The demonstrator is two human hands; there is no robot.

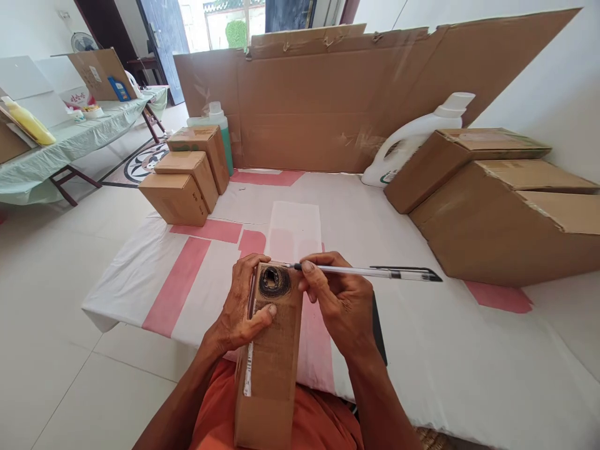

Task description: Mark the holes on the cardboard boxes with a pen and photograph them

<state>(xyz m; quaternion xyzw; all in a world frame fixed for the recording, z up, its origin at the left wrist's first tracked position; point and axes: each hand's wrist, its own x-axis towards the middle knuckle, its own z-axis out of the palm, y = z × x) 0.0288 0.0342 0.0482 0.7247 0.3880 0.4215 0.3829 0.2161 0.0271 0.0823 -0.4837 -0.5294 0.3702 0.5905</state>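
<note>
A long, narrow cardboard box [276,369] stands against my lap, its far end at the table edge. Near that end is a dark, scribbled ring around a small hole [270,279]. My left hand [244,306] grips the box by its left side, the thumb lying on the face below the ring. Pinched in my right hand [340,294] is a clear pen [356,270] with a black clip cap on its back end. Its tip points left, at the box's top edge by the ring; whether it touches, I cannot tell.
Small cardboard boxes [180,194] and a green-liquid bottle [215,119] stand at the left. A tall cardboard sheet [309,106] lines the back. Larger boxes [492,219] and a white jug [417,134] are on the right. A dark flat thing [379,331] lies behind my right wrist.
</note>
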